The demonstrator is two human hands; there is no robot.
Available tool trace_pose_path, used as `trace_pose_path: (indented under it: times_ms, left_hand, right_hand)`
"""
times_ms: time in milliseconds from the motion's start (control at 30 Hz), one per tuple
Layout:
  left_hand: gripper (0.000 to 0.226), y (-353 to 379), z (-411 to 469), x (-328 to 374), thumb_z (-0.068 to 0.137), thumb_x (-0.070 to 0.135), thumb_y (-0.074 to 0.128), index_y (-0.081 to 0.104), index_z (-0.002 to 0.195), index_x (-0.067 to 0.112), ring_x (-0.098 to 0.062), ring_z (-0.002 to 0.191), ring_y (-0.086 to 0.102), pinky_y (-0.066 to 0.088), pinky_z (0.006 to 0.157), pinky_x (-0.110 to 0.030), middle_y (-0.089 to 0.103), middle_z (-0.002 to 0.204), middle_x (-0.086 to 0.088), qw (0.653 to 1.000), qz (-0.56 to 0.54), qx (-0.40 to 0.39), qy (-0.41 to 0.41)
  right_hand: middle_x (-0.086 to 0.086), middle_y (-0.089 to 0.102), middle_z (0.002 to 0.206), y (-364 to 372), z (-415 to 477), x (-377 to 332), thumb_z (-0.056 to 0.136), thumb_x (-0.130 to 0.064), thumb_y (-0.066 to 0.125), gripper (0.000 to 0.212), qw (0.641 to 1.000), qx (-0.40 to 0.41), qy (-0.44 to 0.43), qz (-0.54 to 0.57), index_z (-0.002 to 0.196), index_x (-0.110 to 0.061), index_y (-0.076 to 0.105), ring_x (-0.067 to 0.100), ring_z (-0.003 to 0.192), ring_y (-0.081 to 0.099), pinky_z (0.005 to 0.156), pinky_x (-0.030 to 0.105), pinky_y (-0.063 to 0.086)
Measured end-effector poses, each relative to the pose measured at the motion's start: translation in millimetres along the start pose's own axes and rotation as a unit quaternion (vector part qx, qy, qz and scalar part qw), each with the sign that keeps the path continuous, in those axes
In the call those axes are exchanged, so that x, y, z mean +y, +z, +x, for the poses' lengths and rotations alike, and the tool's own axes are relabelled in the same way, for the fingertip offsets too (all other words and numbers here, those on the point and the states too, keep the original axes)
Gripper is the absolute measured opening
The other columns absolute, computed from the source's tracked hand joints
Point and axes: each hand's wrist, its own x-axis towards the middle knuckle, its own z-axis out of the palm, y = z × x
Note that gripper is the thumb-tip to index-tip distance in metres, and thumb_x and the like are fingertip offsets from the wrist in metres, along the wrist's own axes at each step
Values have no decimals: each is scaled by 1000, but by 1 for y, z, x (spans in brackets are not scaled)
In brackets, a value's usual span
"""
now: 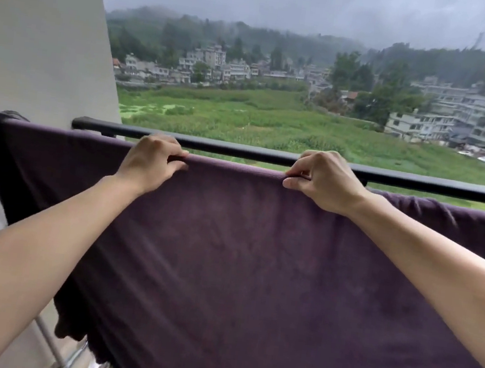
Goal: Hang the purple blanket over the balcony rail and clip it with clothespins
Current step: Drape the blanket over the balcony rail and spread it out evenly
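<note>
Beyond the balcony, a green field (243,116) fills twelve o'clock. Across the middle spreads the purple blanket (256,262), its top edge just below the black rail (239,152) (resting on anything? I can't tell). The left hand (150,163) at eleven and the right hand (326,183) at one each pinch that edge, fingers curled.

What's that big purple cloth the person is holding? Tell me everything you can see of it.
The purple blanket is a dark plum sheet of soft, fuzzy-looking fabric, spread wide and hanging like a curtain. In this view its top edge runs just below the black rail. The left hand and right hand each grip that edge. Its right end is bunched into folds, and its lower left edge hangs unevenly. No clothespins show on it.
</note>
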Motion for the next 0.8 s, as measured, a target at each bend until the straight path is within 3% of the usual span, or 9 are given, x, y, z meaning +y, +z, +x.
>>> trace_pose_path:
  times_ms: [200,333,467,567,700,800]
  left_hand:
    - [21,3,0,-27,73,12,80,76,92,5,-30,84,58,49,79,-38,69,85,-8,992,-58,7,111]
    - [14,7,0,-41,77,14,78,76,90,10,-25,86,56,47,78,-35,68,85,-5,987,-123,19,105]
    - [4,-2,2,-60,81,9,72,72,78,6,-28,81,59,48,73,-37,64,78,-7,984,-136,21,110]
    - [7,-10,-4,-95,83,12,68,71,78,8,-29,80,60,47,70,-37,65,77,-7,990,-125,50,47]
    - [13,-20,-30,-164,84,19,67,71,90,8,-36,95,57,46,82,-44,67,94,-13,991,-50,96,-73]
    - [37,-32,-45,-206,81,34,71,66,107,8,-39,108,51,40,89,-50,59,113,-17,977,13,117,-179]
  right_hand:
    - [6,67,92,19,-1,-22,89,-19,64,11,995,52,59,-66,91,-10,71,28,89,62,78,33,45]
    - [4,65,88,33,12,-65,94,-22,59,15,986,108,125,1,95,-9,66,23,86,60,72,27,37]
    - [2,65,87,36,54,-123,95,-24,58,16,982,144,112,42,96,-10,66,18,84,59,73,30,45]
    - [-1,64,84,38,69,-144,94,-22,59,14,984,132,112,48,94,-11,67,17,83,59,73,29,45]
    - [-3,64,86,63,60,-139,93,-26,58,12,986,-46,151,-54,83,-22,62,23,90,61,72,29,40]
    - [-3,63,92,73,70,-142,91,-36,60,14,985,-21,146,-85,90,-22,63,21,91,60,73,32,43]
